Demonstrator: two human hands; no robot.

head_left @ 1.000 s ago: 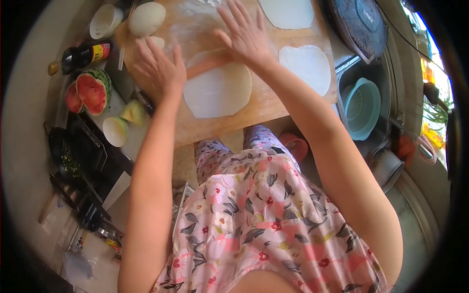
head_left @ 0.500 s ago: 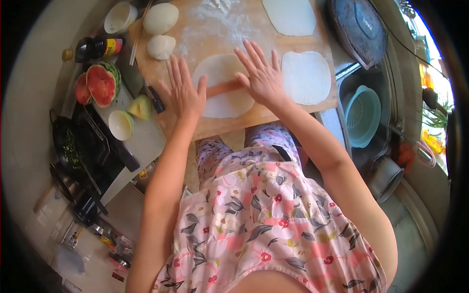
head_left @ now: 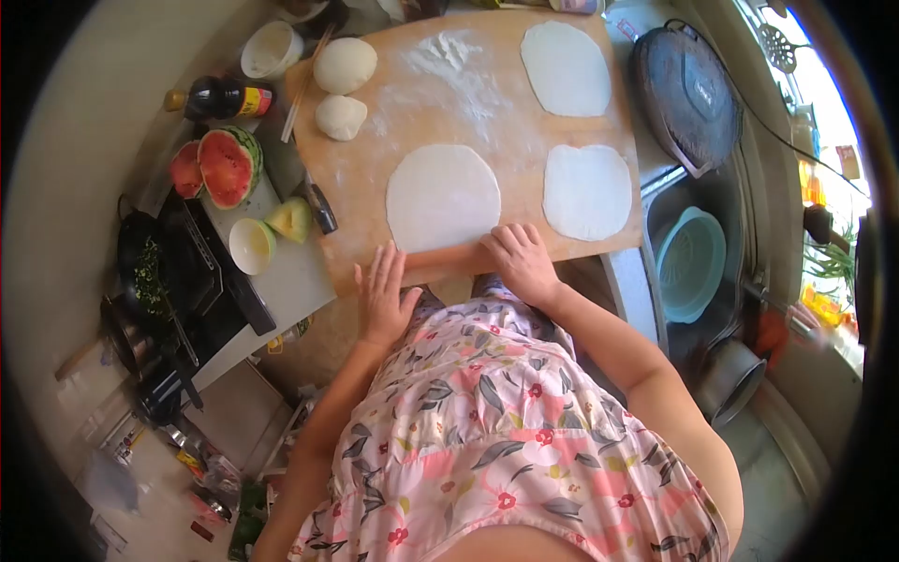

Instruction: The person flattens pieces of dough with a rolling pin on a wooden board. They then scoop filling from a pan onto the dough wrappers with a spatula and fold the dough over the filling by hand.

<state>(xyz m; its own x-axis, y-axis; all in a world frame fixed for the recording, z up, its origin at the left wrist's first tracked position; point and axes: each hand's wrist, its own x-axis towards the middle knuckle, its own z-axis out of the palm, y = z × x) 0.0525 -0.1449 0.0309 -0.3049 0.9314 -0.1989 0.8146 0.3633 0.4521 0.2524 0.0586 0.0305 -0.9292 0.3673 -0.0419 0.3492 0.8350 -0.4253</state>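
A wooden rolling pin (head_left: 444,262) lies across the near edge of the wooden board (head_left: 365,211), just below a rolled-out dough sheet (head_left: 445,195). My left hand (head_left: 382,292) rests over the pin's left end, fingers stretched out and thumb apart. At the other end my right hand (head_left: 524,266) curls its fingers over the pin. Both pin ends are hidden under the hands. To the right lie two more sheets, a near dough sheet (head_left: 587,192) and a far dough sheet (head_left: 566,70). Loose flour (head_left: 449,58) is scattered on the board's far half.
Two dough balls, a larger ball (head_left: 345,66) and a smaller ball (head_left: 341,117), sit at the board's far left. A cleaver handle (head_left: 321,208), cut watermelon (head_left: 229,167) and soy sauce bottle (head_left: 220,98) stand left. Right are an electric griddle (head_left: 688,94) and a sink with a colander (head_left: 691,262).
Both hands have drawn the rolling pin toward my body, from the middle of the dough sheet to the board's near edge. My right fingers, stretched before, are now curled. The view has shifted.
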